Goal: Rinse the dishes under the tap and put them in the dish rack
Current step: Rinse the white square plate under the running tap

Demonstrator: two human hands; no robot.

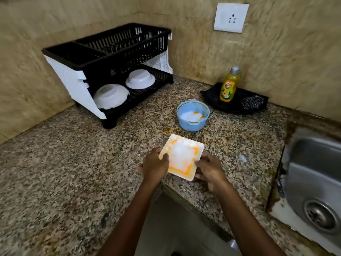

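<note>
Hands (181, 168) (both) gripping square plate (181, 157)

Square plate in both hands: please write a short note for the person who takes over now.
Left hand grips the plate on its left edge, right hand on its right edge, over the counter.
The plate carries foam and orange residue, not rinsed.
The blue bowl stands on the counter, also soiled.
Two white bowls sit upside down on the rack's lower shelf.
Left: rinse plate and blue bowl at the sink, then rack them.
</note>
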